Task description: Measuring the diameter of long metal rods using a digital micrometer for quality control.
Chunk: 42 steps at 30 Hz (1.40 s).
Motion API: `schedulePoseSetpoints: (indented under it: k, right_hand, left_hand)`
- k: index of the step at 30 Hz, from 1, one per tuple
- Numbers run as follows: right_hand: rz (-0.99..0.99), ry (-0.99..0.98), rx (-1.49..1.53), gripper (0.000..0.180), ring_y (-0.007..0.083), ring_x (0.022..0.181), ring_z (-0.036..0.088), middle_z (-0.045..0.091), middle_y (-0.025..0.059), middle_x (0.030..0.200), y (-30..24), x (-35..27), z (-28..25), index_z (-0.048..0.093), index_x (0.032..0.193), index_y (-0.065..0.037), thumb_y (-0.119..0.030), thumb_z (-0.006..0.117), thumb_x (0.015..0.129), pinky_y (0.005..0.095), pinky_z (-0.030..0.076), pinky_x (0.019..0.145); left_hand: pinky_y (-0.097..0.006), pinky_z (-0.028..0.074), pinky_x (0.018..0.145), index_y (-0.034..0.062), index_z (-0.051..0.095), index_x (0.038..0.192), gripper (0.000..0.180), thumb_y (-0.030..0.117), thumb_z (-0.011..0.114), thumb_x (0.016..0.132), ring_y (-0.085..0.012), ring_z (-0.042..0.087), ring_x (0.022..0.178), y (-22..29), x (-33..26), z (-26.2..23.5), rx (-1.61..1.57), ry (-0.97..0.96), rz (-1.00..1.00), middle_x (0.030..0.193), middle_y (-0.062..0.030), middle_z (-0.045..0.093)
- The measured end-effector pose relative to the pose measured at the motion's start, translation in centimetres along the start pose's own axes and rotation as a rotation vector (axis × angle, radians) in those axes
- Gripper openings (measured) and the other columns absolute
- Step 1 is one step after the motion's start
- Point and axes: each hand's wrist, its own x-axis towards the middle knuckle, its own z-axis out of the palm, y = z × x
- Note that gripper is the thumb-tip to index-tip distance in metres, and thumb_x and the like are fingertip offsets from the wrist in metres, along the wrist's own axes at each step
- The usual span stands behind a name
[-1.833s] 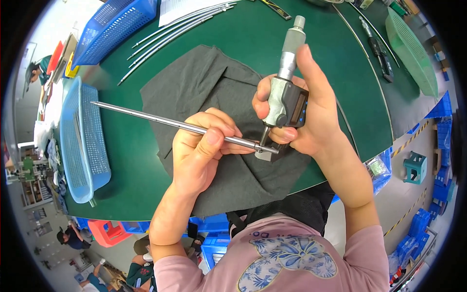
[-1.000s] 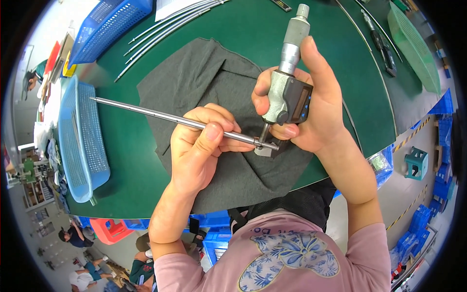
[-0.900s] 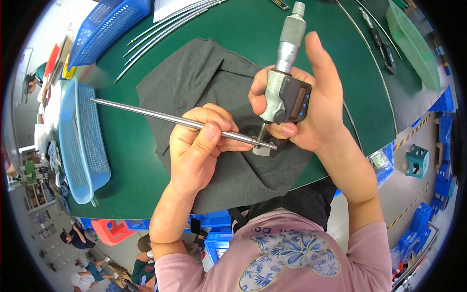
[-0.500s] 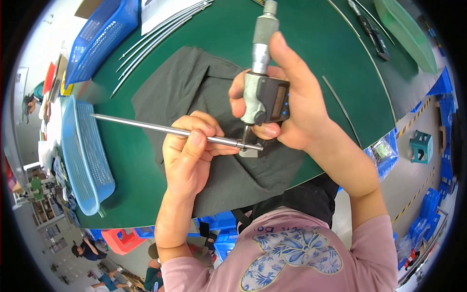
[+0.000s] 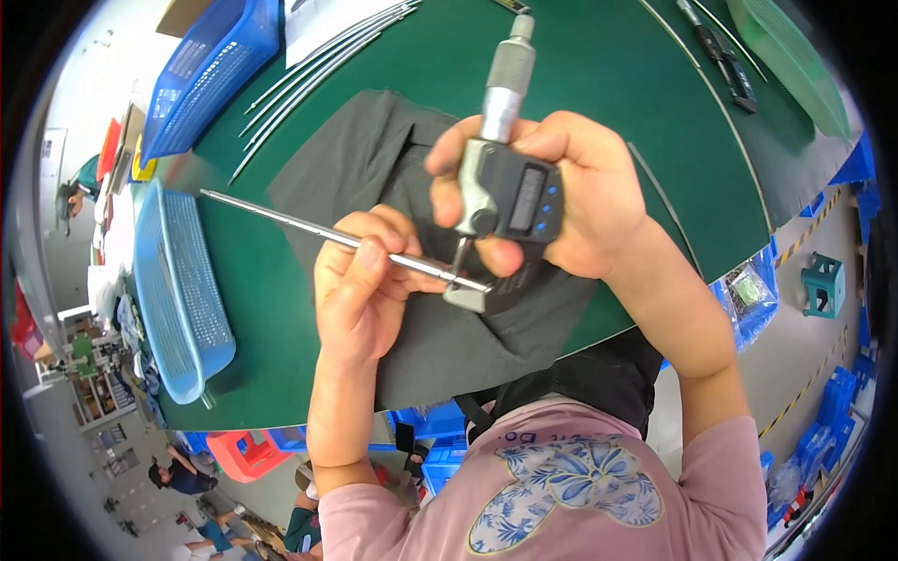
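Observation:
My left hand (image 5: 360, 280) pinches a thin silver metal rod (image 5: 290, 221) near its right end; the rod slopes up to the left. My right hand (image 5: 589, 201) is wrapped round a digital micrometer (image 5: 494, 192) with a grey barrel, a small display and blue buttons. The right end of the rod lies in the micrometer's jaw gap, between spindle and anvil. My right thumb lies beside the top of the display housing, below the barrel. Under both hands a dark grey cloth (image 5: 440, 360) is spread on the green table (image 5: 599, 65).
Several more thin rods (image 5: 318, 79) lie at the back left, beside a blue basket (image 5: 210, 75). A light-blue basket (image 5: 182, 290) stands at the left edge. At the back right are a black-handled tool (image 5: 720, 56) and a green basket (image 5: 795, 65). A thin strip (image 5: 666, 206) lies right of my hand.
My right thumb has come down from beside the barrel. The micrometer has turned, so its display faces up more fully. The rod stays in its jaws, its left end tilted slightly higher.

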Motion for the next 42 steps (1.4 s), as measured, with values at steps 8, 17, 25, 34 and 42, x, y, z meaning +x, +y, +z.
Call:
schedulePoseSetpoints:
  k: [8, 17, 25, 34, 42]
  right_hand:
    - [0.000, 0.185, -0.068, 0.066, 0.0165, 0.035, 0.045, 0.056, 0.0167, 0.066, 0.1, 0.1, 1.0, 0.053, 0.082, 0.006, -0.053, 0.022, 0.084, 0.0229, 0.038, 0.032]
    - [-0.020, 0.137, -0.029, 0.061, 0.0167, 0.035, 0.043, 0.056, 0.0183, 0.068, 0.1, -0.1, 1.0, 0.051, 0.086, 0.005, -0.048, 0.022, 0.085, 0.0234, 0.037, 0.032]
    - [-0.026, 0.155, -0.098, 0.064, 0.0163, 0.035, 0.043, 0.056, 0.0179, 0.070, 0.0, -0.1, 0.6, 0.051, 0.087, 0.003, -0.055, 0.024, 0.084, 0.0228, 0.037, 0.032]
    - [-0.045, 0.138, -0.185, 0.067, 0.0157, 0.034, 0.044, 0.057, 0.0169, 0.065, 0.4, 0.2, 0.7, 0.054, 0.084, 0.003, -0.057, 0.024, 0.084, 0.0219, 0.037, 0.031]
    - [-0.051, 0.199, -0.120, 0.063, 0.0152, 0.034, 0.045, 0.057, 0.0165, 0.065, 0.4, 0.1, 1.1, 0.053, 0.083, 0.006, -0.049, 0.022, 0.087, 0.0219, 0.036, 0.032]
  left_hand:
    - [-0.036, 0.055, 0.065, -0.0060, 0.044, 0.088, 0.018, 0.012, 0.042, 0.087, -0.0265, 0.061, 0.072, -0.5, -0.3, 0.4, 0.045, 0.001, 0.018, 0.087, -0.0161, 0.045]
    - [-0.037, 0.055, 0.065, -0.0064, 0.044, 0.088, 0.019, 0.013, 0.042, 0.087, -0.0260, 0.060, 0.073, -0.4, -0.4, 0.6, 0.076, 0.001, 0.019, 0.087, -0.0157, 0.045]
    - [-0.036, 0.054, 0.067, -0.0051, 0.045, 0.089, 0.019, 0.013, 0.043, 0.087, -0.0252, 0.060, 0.074, -0.6, -0.2, 0.6, 0.099, -0.002, 0.016, 0.087, -0.0147, 0.045]
    - [-0.038, 0.053, 0.068, -0.0028, 0.044, 0.088, 0.017, 0.014, 0.044, 0.087, -0.0238, 0.057, 0.074, -0.6, -0.5, 0.4, 0.130, 0.015, 0.022, 0.087, -0.0138, 0.043]
    - [-0.040, 0.053, 0.068, -0.0036, 0.045, 0.088, 0.018, 0.014, 0.045, 0.086, -0.0272, 0.058, 0.075, -0.3, -0.4, 0.5, 0.107, -0.027, 0.038, 0.086, -0.0146, 0.044]
